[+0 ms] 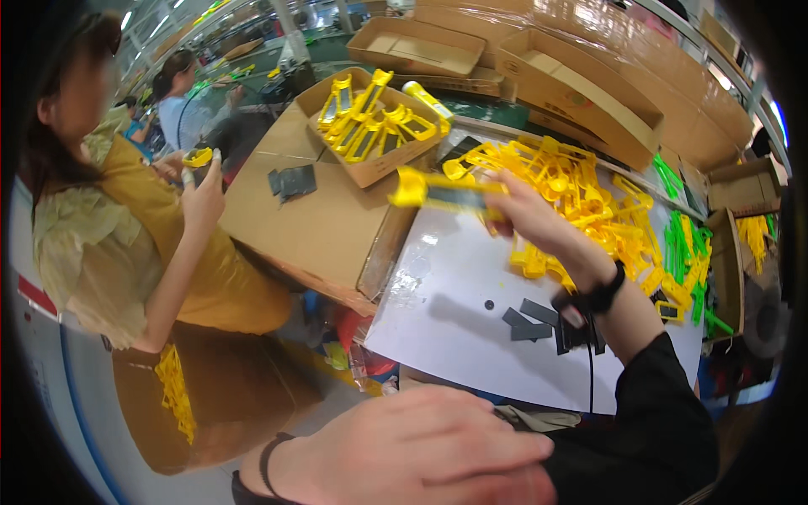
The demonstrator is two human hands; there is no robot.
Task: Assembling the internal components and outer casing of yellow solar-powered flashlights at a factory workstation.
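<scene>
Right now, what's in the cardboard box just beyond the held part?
Yellow parts, some with dark panels, piled in the cardboard box. The pile and near wall hide much of its floor; anything underneath can't be seen.

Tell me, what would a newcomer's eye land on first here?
Probably the bright heap of yellow plastic parts, right of centre on the white tabletop. Next, near the middle, the right hand grips a blurred yellow piece with a dark panel, while the left hand looms large at the bottom. At the left, a co-worker in a yellow apron handles a small yellow item.
</scene>
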